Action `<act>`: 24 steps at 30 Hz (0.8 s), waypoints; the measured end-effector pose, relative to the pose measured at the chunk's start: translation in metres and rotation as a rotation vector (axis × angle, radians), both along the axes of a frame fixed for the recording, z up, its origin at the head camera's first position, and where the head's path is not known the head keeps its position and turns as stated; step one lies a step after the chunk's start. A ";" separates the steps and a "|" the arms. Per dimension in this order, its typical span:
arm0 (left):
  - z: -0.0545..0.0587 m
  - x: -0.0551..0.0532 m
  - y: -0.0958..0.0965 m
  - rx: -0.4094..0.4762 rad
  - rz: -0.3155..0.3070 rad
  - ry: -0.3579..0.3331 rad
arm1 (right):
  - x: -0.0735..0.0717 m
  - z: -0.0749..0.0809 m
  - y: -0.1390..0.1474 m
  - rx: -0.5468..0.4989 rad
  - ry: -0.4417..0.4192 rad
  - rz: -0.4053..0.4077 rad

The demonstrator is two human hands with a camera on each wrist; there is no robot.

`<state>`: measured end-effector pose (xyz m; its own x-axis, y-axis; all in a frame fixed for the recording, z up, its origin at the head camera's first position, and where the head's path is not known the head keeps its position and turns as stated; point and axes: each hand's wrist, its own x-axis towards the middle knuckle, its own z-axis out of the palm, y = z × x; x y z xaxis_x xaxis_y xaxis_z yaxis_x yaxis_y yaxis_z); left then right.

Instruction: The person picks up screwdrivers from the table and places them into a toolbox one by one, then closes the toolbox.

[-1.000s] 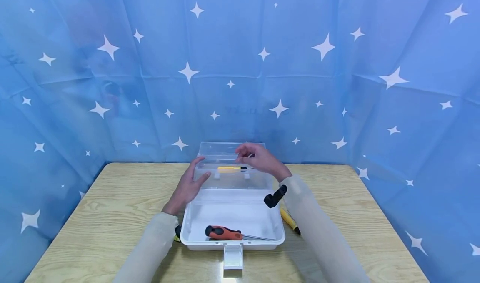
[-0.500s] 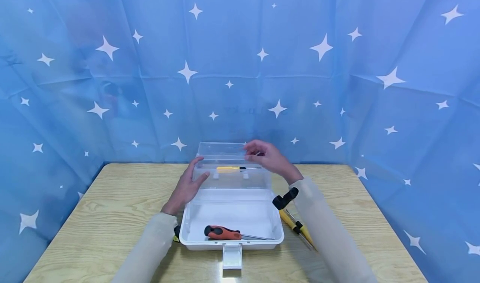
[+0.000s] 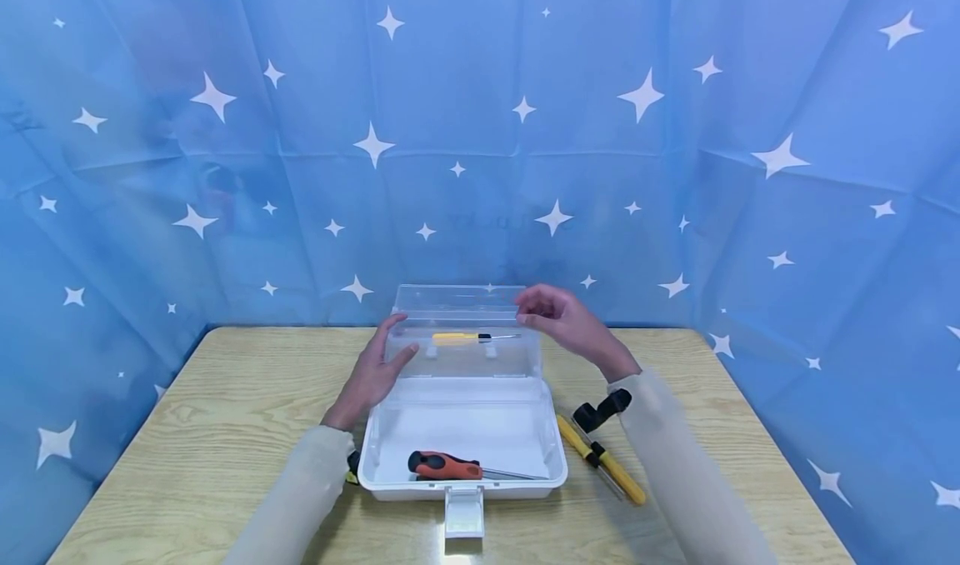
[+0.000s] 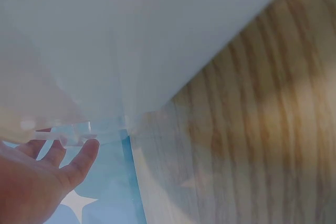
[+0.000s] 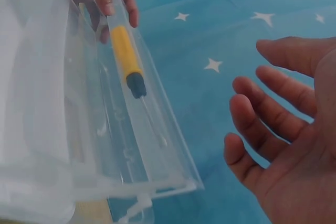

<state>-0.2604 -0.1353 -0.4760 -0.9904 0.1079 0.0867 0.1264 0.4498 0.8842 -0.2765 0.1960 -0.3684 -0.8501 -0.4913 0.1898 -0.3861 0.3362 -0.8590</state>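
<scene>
A white toolbox (image 3: 465, 427) stands with its clear lid (image 3: 461, 302) raised at the back. My left hand (image 3: 372, 379) grips the lid's left side, thumb in front and fingers round the edge; the right wrist view also shows these fingers there. In the lid's compartment lies a small yellow screwdriver (image 5: 126, 53) with a black collar and thin shaft. My right hand (image 3: 566, 323) is at the lid's right side, and the right wrist view shows its fingers loosely bent, apart from the lid and holding nothing. A red and black screwdriver (image 3: 450, 465) lies inside the box near the front.
Two yellow-handled screwdrivers (image 3: 618, 472) lie crossed on the wooden table (image 3: 247, 398), right of the box. A black and yellow object (image 3: 352, 467) shows partly at its left. The front latch (image 3: 464, 512) hangs down. A blue star-patterned curtain (image 3: 480, 132) closes off the back.
My right hand has moved right, away from the small yellow screwdriver to the lid's right side. The crossed screwdrivers beside the box have come into view. My left hand stays on the lid.
</scene>
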 end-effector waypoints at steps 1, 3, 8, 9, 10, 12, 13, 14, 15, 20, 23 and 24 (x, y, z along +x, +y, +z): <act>0.000 0.000 0.000 0.001 0.002 -0.004 | 0.002 0.000 0.003 0.005 0.001 -0.005; 0.001 0.001 0.000 0.004 0.003 -0.009 | 0.006 -0.002 0.008 0.012 0.001 -0.019; 0.001 0.001 0.000 0.004 -0.002 0.010 | 0.015 -0.007 0.022 0.024 -0.005 -0.056; 0.001 0.001 0.000 0.005 -0.003 0.017 | 0.016 -0.008 0.025 0.028 -0.008 -0.063; 0.001 0.001 0.000 0.005 -0.005 0.021 | 0.018 -0.009 0.028 0.032 -0.009 -0.069; 0.001 0.000 0.000 0.006 -0.009 0.025 | 0.021 -0.012 0.034 0.031 -0.017 -0.077; 0.001 0.000 0.000 0.006 -0.011 0.026 | 0.022 -0.013 0.038 0.029 -0.019 -0.079; 0.001 0.001 0.000 0.007 -0.011 0.024 | 0.024 -0.015 0.040 0.026 -0.022 -0.079; 0.001 0.000 0.000 0.005 -0.011 0.020 | 0.025 -0.017 0.044 0.021 -0.024 -0.078; 0.000 0.000 -0.001 -0.001 -0.005 -0.008 | 0.031 -0.028 0.059 0.031 -0.017 -0.086; 0.001 0.000 0.000 0.000 -0.002 -0.017 | 0.035 -0.034 0.068 0.048 -0.023 -0.099; 0.001 0.001 0.000 0.001 -0.002 -0.018 | 0.037 -0.036 0.070 0.051 -0.028 -0.103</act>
<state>-0.2597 -0.1353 -0.4751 -0.9915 0.1100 0.0694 0.1119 0.4484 0.8868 -0.2394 0.2665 -0.4042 -0.9010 -0.4098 0.1424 -0.3237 0.4164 -0.8496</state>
